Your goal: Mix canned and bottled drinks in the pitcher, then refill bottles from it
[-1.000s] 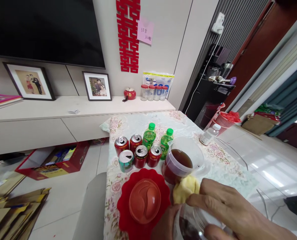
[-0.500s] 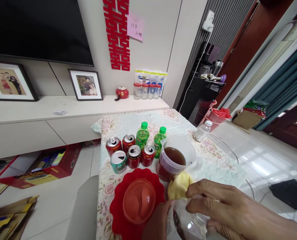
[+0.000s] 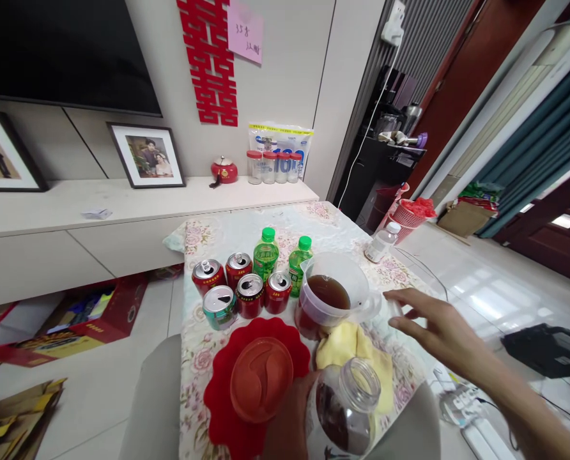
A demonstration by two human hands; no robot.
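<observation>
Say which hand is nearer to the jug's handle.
Right. The right hand is just to the right of the jug's handle; the left hand is farther off, holding the clear bottle nearer the wearer.

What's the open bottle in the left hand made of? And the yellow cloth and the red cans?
Bottle: clear and shiny, with highlights; plastic or glass, I can't tell.
Yellow cloth: soft-looking fabric, matte, bunched in folds.
Red cans: probably metal; their tops shine silver.

The pink note [image 3: 245,33] reads "35", the banner [image 3: 211,71] "囍".
</observation>
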